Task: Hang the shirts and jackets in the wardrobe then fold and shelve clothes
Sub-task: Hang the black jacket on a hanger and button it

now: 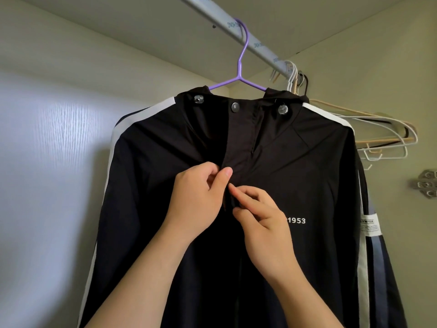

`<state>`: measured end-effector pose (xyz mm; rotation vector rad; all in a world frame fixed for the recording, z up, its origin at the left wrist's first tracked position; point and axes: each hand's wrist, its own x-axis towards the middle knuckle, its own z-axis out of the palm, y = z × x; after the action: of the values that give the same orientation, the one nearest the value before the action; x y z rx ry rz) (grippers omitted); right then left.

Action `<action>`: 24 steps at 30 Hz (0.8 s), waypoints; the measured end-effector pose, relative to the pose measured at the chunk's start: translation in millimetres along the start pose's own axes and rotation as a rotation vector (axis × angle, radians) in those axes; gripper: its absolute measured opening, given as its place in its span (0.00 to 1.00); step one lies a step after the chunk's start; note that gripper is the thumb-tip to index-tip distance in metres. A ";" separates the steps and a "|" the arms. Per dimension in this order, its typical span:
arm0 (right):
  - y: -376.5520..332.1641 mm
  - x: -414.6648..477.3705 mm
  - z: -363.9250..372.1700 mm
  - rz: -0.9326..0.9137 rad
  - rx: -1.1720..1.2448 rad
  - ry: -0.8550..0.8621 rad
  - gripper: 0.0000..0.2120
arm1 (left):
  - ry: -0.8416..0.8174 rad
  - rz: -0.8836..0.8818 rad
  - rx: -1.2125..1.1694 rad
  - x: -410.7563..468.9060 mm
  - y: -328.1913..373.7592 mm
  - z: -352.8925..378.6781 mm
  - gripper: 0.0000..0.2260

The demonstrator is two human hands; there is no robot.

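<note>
Far left: pale wardrobe wall [47, 162], then the black jacket [295, 166], white stripe down its sleeve, already up on a purple hanger [238, 78] hooked over the rail [257, 43]. Front turned squarely toward the camera, long axis straight down from collar to hem, hem out of view below.

Next, the left hand [196, 202]: curled, thumb and forefinger pinching the left edge of the centre placket [236, 143]. Just right of it, on the same strip of cloth, the right hand [264, 226], fingertips [236, 189] nipping the opposite edge a little lower. Both hands equally near the closure. Snap or zip pull under the fingers: cannot tell, hidden.

Probably fastening the front; 1 snap [235, 107] visible near the collar, well above the grip. Placket directly between the 2 grips and running vertically, so better to press or pull along that line than sideways, to avoid swinging the hanger.

Further right: the "1953" print [296, 220], then empty hangers [383, 136] bunched on the rail, and a metal hinge plate [425, 183] at the edge.
</note>
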<state>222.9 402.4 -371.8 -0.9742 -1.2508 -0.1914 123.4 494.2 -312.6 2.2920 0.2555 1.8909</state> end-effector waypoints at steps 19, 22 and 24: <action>62.2 -84.3 -14.8 0.225 -0.152 0.150 0.14 | -0.102 -0.213 -0.095 -114.4 -41.3 49.3 0.13; 91.3 -126.4 -20.6 0.448 -0.153 0.113 0.13 | -0.166 -0.271 -0.047 -159.3 -57.0 59.6 0.14; 109.6 -152.3 -23.2 0.582 -0.152 0.094 0.12 | -0.204 -0.326 -0.053 -179.4 -62.5 63.2 0.12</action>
<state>252.1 395.7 -558.5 -1.4033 -0.8325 0.1252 150.2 512.6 -510.1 2.2249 0.5093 1.4798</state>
